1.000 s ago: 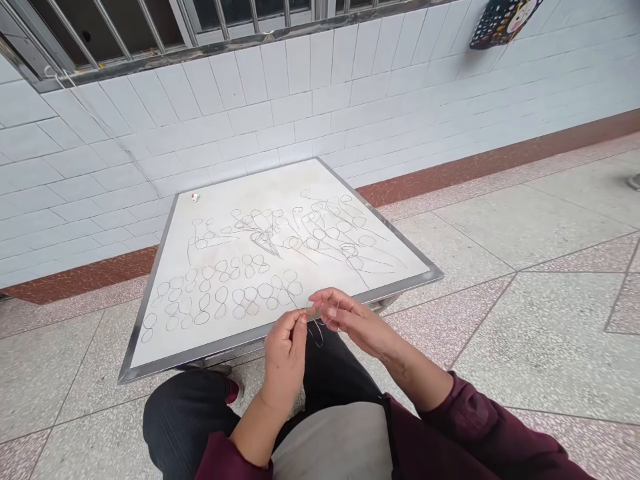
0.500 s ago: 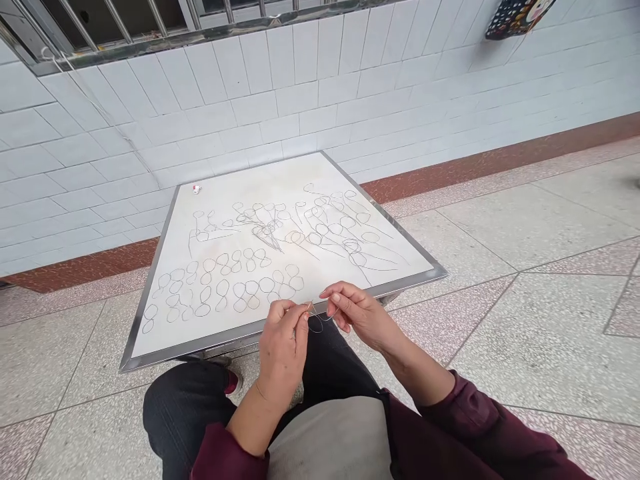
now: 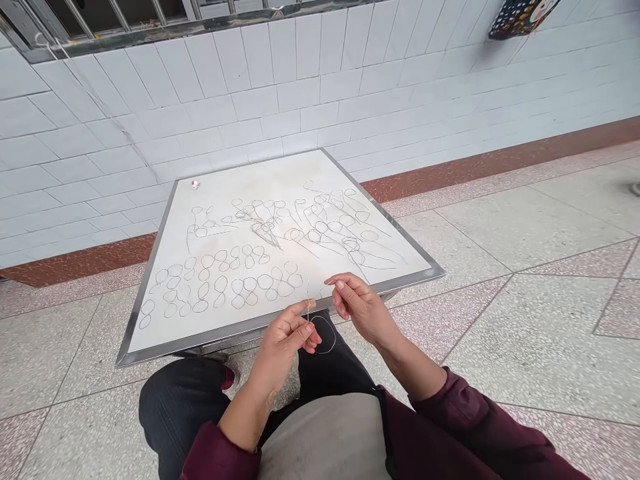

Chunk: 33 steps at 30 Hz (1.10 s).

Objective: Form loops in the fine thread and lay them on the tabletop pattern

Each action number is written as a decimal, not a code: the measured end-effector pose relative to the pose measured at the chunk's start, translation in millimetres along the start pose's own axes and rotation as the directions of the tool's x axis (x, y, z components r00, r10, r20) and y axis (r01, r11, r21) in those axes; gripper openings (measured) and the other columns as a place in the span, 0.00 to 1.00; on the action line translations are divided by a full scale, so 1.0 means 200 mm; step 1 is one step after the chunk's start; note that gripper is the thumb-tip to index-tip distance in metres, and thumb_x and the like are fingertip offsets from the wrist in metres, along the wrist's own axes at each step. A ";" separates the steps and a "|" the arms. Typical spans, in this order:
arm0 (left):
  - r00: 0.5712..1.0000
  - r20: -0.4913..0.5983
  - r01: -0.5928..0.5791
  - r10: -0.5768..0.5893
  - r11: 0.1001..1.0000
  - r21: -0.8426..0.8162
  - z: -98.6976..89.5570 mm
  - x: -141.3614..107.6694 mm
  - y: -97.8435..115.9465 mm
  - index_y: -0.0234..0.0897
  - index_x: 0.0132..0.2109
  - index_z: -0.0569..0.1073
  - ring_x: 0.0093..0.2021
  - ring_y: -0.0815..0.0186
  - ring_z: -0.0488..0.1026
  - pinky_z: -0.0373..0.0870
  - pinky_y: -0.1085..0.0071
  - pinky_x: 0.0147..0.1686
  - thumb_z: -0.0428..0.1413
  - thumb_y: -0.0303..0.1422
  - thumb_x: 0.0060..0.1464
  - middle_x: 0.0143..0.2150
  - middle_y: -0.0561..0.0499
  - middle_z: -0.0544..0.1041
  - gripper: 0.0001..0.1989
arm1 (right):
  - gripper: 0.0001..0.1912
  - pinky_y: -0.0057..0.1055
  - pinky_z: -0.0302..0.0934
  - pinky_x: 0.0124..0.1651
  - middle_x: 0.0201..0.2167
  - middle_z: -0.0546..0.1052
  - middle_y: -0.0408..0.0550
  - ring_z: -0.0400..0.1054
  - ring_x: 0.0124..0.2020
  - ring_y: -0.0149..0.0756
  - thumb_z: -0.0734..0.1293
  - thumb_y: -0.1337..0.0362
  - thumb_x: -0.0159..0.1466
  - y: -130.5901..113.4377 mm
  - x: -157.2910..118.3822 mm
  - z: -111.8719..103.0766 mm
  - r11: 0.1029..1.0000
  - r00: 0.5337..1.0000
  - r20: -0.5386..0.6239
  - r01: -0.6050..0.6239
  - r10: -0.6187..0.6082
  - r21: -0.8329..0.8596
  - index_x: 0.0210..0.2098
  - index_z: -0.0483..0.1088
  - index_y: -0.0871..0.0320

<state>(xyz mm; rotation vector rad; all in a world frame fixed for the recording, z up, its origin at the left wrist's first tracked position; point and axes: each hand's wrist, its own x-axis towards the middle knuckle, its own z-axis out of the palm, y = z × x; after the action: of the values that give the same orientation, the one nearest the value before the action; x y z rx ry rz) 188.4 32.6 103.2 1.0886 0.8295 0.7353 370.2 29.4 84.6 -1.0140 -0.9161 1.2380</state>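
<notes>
My left hand [image 3: 285,340] is closed in a pinch on a thin wire [image 3: 335,340], low in front of the table's near edge. The wire bends into a round loop to the right of the fingers, and a straight length rises past the index fingertip. A tan band, perhaps tape, covers that fingertip. My right hand [image 3: 363,307] hovers to the right, apart from the wire, with its index finger stretched out and the other fingers curled. I see nothing in it. Several bent wire pieces [image 3: 220,293] with paired loops lie on the white table [image 3: 250,173].
Farther back on the table, looped wires with long tails [image 3: 270,230] lie in a tangle. A small white and red object [image 3: 195,185] sits near the far left corner. A metal rim [image 3: 190,350] edges the table, which stands against a tiled wall [image 3: 240,120].
My hands have moved apart. The right hand has let go of the wire and shifted up and right. The wire's loop now hangs larger beside my left hand, which has turned and opened its index finger.
</notes>
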 end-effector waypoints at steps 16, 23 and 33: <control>0.948 -0.291 -0.074 0.126 0.980 0.186 -0.12 -0.08 0.04 0.38 0.61 0.64 0.28 0.68 0.68 0.65 0.71 0.31 0.57 0.43 0.54 0.30 0.51 0.77 0.29 | 0.18 0.33 0.68 0.32 0.38 0.70 0.50 0.68 0.29 0.32 0.71 0.60 0.54 0.17 0.43 -0.29 0.973 0.947 -0.301 -0.164 0.110 -0.162 0.42 0.68 0.57; 0.952 -0.250 -0.119 0.178 0.965 0.232 -0.12 -0.13 0.07 0.39 0.63 0.61 0.32 0.67 0.69 0.66 0.69 0.35 0.54 0.40 0.58 0.32 0.51 0.76 0.27 | 0.17 0.34 0.64 0.32 0.42 0.71 0.51 0.67 0.30 0.34 0.65 0.53 0.62 -0.02 0.19 -0.07 0.880 0.995 -0.088 0.005 -0.054 -0.476 0.46 0.71 0.54; 0.949 -0.190 -0.182 0.250 0.931 0.315 -0.16 -0.21 0.09 0.45 0.65 0.57 0.35 0.67 0.69 0.65 0.68 0.40 0.56 0.35 0.57 0.34 0.53 0.73 0.30 | 0.08 0.29 0.55 0.31 0.28 0.71 0.43 0.60 0.27 0.29 0.66 0.57 0.63 -0.01 0.01 0.28 0.929 0.949 0.314 0.088 0.031 -0.359 0.36 0.74 0.53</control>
<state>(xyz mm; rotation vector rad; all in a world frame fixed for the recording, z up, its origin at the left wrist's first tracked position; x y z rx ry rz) 139.2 17.0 121.0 1.3978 1.0483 0.9570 317.5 38.3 102.9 -1.1058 -1.4520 1.2498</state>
